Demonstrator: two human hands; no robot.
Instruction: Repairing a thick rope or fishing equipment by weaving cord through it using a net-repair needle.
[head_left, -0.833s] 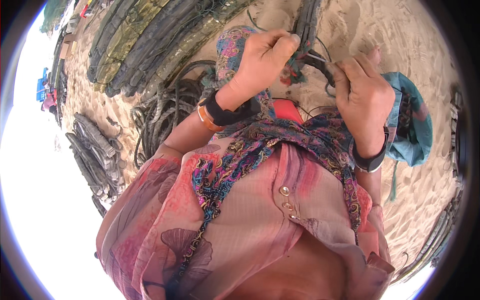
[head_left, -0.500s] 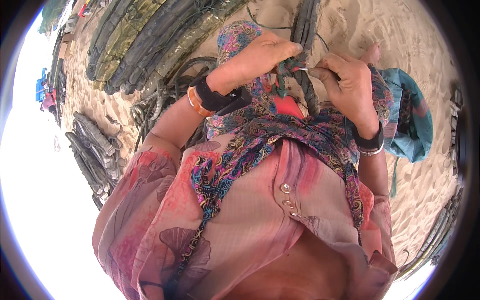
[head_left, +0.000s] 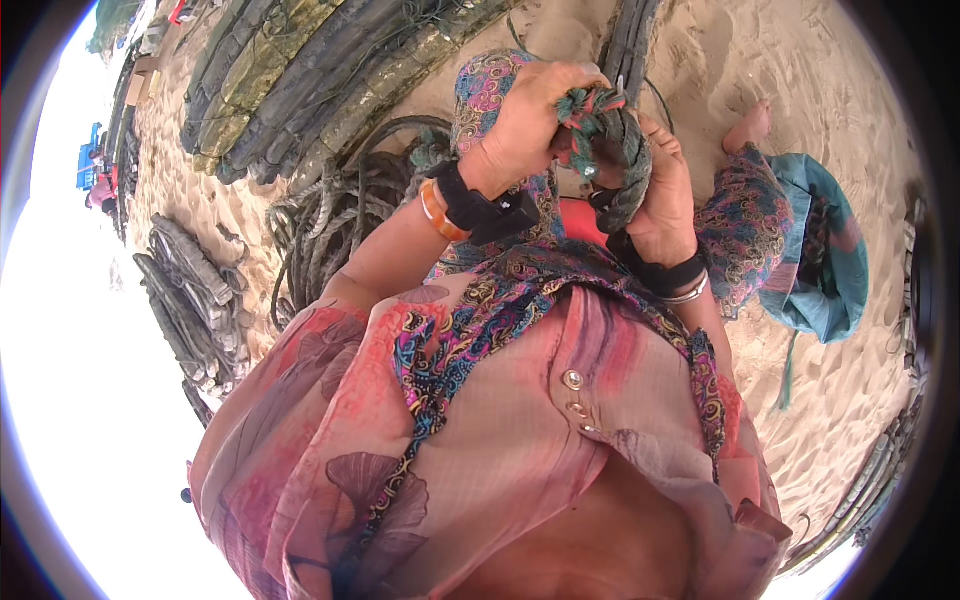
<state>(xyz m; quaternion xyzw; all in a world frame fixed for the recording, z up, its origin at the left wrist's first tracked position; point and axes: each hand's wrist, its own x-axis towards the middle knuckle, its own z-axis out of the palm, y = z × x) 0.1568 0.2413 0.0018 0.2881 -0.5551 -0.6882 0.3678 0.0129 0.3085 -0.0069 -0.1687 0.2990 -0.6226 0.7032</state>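
Rope (head_left: 622, 150), thick, grey and frayed green at the end, is clenched in both fists: left hand (head_left: 530, 120) closed on its upper end, right hand (head_left: 662, 205) gripping just below. It curves downward between them, above sand (head_left: 800, 90).

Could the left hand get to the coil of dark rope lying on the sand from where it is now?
Probably yes. The coil of dark rope lies on the sand just beyond the left forearm, with nothing between them. But the left hand is gripping the thick braided rope along with the right hand, so it would have to let go.
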